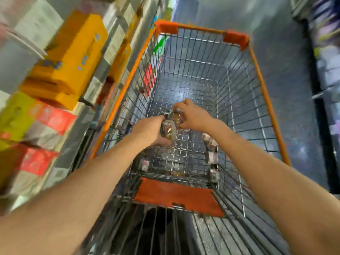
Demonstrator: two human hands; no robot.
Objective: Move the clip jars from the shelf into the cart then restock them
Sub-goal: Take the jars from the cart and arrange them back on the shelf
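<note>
cart [261, 74]: I see small jars lying at 5 o'clock [211, 157] | left hand [149, 131] grips clip jar [166, 130] | right hand [195, 116] grips second jar [176, 115]

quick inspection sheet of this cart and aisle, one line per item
surface: wire cart with orange rim, orange flap near the handle end
job's things: one clip jar in the left hand, another in the right, held over the cart; more jars lie along the cart's right side
clutter: nothing seen
grippers: left hand and right hand each grip a jar, fingers curled
cables: nothing seen
surroundings: shelf on the left with yellow boxes; picture blurred
</note>
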